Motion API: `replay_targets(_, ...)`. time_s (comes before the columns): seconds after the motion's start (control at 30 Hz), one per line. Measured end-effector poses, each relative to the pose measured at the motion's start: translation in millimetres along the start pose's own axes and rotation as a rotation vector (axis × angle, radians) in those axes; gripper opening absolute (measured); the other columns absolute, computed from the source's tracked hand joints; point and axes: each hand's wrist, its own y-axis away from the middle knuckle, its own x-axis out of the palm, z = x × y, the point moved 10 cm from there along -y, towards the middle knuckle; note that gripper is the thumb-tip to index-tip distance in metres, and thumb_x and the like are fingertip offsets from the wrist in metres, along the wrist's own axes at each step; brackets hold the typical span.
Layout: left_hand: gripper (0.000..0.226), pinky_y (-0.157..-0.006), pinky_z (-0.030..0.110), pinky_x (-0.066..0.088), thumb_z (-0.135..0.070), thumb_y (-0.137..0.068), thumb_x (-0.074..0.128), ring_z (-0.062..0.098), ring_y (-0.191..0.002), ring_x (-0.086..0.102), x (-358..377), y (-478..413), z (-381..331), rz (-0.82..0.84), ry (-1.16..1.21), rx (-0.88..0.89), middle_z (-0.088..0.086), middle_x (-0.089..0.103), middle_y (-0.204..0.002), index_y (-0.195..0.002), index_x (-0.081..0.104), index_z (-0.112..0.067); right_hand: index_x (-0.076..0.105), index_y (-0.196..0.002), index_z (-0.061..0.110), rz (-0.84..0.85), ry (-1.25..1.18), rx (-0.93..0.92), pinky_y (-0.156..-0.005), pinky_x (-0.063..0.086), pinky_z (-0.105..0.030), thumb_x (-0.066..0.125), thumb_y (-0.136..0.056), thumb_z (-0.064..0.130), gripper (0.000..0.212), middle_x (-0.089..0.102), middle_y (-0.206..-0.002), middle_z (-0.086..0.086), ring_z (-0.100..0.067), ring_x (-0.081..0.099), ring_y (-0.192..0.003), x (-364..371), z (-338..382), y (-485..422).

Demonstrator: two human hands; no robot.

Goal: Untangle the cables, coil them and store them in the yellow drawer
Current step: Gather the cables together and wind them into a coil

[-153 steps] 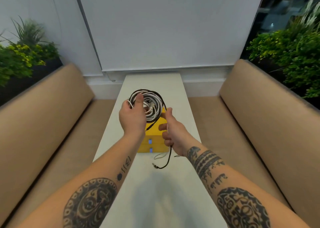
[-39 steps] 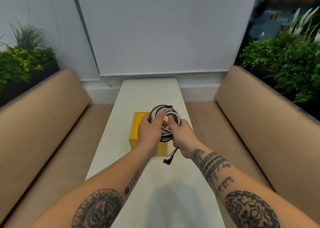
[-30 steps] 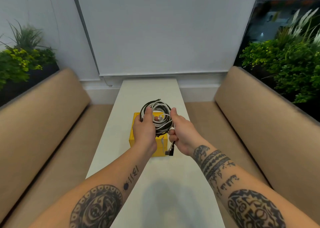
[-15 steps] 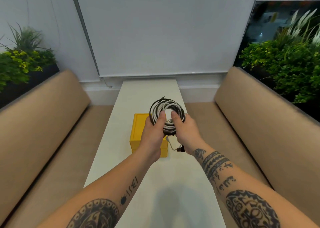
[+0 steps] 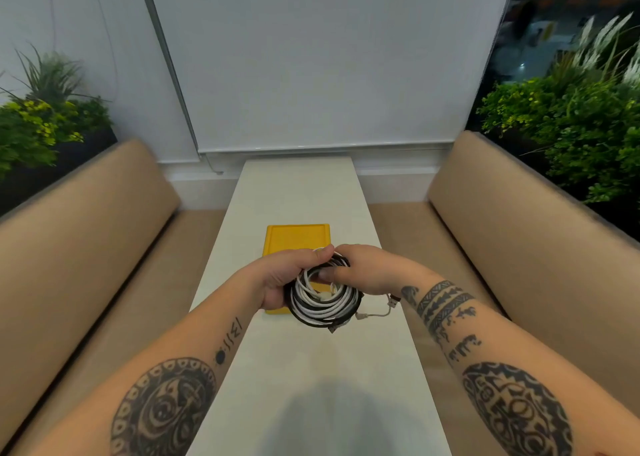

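A coil of black and white cables (image 5: 323,306) is held flat above the near end of the yellow drawer box (image 5: 298,239). My left hand (image 5: 282,279) grips the coil's left side, fingers curled round it. My right hand (image 5: 363,272) grips the far right side, thumb through the ring. Two loose ends with plugs (image 5: 393,301) stick out to the right under my right wrist. The drawer box stands on the white table (image 5: 311,369), its front hidden by my hands and the coil.
Tan padded benches (image 5: 86,247) run along both sides of the narrow table. Green plants (image 5: 571,126) stand behind the benches left and right. A white blind covers the wall beyond the table's far end.
The coil has tipped from upright to lying flat and come lower and nearer to me. Both hands have shifted their grip round it. The loose plug ends now trail to the right.
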Motion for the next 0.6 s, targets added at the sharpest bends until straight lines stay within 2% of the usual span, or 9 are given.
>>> replay_targets(0.07, 0.058, -0.068, 0.031, 0.057, -0.041, -0.083, 0.070, 0.023, -0.079, 0.073, -4, -4, -5, -0.054, -0.005, 0.062, 0.011, 0.075, -0.094, -0.123, 0.065, 0.000, 0.058, -0.111, 0.022, 0.026, -0.081, 0.019, -0.062, 0.050, -0.035, 0.056, -0.082, 0.073, 0.059, 0.067, -0.096, -0.006, -0.016, 0.058, -0.070, 1, -6, -1)
replay_targets(0.13, 0.052, -0.069, 0.031, 0.056, -0.033, -0.086, 0.073, 0.025, -0.082, 0.073, -13, -5, -14, -0.126, -0.009, 0.135, 0.014, 0.075, -0.096, -0.122, 0.065, 0.003, 0.057, -0.109, 0.021, 0.030, -0.284, 0.007, -0.050, 0.037, -0.032, 0.057, -0.083, 0.070, 0.056, 0.060, -0.078, -0.007, -0.016, 0.045, -0.055, 3, -11, -2)
replay_targets(0.23, 0.046, -0.075, 0.035, 0.057, -0.028, -0.086, 0.076, 0.029, -0.086, 0.073, -26, -5, -25, -0.214, -0.039, 0.216, 0.020, 0.075, -0.102, -0.116, 0.067, 0.006, 0.055, -0.115, 0.017, 0.069, -0.696, -0.002, -0.046, 0.027, -0.026, 0.057, -0.097, 0.053, 0.040, 0.048, -0.066, 0.002, -0.010, 0.033, -0.049, 8, -19, -6)
replay_targets(0.33, 0.046, -0.077, 0.038, 0.058, -0.027, -0.086, 0.077, 0.031, -0.083, 0.072, -30, -6, -30, -0.222, -0.038, 0.249, 0.024, 0.073, -0.104, -0.114, 0.067, 0.008, 0.054, -0.121, 0.010, 0.201, -0.937, -0.028, -0.046, 0.023, -0.020, 0.056, -0.099, 0.042, 0.039, 0.046, -0.066, 0.006, -0.008, 0.027, -0.054, 16, -16, -5)
replay_targets(0.4, 0.045, -0.075, 0.038, 0.060, -0.026, -0.088, 0.075, 0.031, -0.081, 0.071, -33, -8, -31, -0.219, 0.003, 0.258, 0.026, 0.073, -0.105, -0.114, 0.067, 0.009, 0.059, -0.116, 0.017, 0.208, -0.974, -0.036, -0.046, 0.025, -0.021, 0.065, -0.090, 0.049, 0.042, 0.043, -0.073, 0.002, -0.009, 0.027, -0.058, 16, -17, -5)
replay_targets(0.47, 0.039, -0.073, 0.036, 0.060, -0.026, -0.092, 0.070, 0.030, -0.080, 0.071, -36, -8, -31, -0.235, 0.075, 0.255, 0.023, 0.074, -0.100, -0.113, 0.067, 0.007, 0.064, -0.107, 0.023, 0.138, -0.936, -0.010, -0.047, 0.031, -0.024, 0.069, -0.084, 0.057, 0.041, 0.046, -0.076, -0.001, -0.011, 0.031, -0.059, 13, -22, -7)
replay_targets(0.6, 0.040, -0.081, 0.041, 0.059, -0.026, -0.095, 0.066, 0.033, -0.088, 0.070, -42, -14, -28, -0.247, 0.182, 0.269, 0.022, 0.073, -0.102, -0.117, 0.066, 0.008, 0.062, -0.118, 0.018, -0.043, -0.820, 0.009, -0.052, 0.038, -0.025, 0.051, -0.101, 0.046, 0.035, 0.050, -0.068, 0.000, -0.010, 0.042, -0.054, 0, -23, -6)
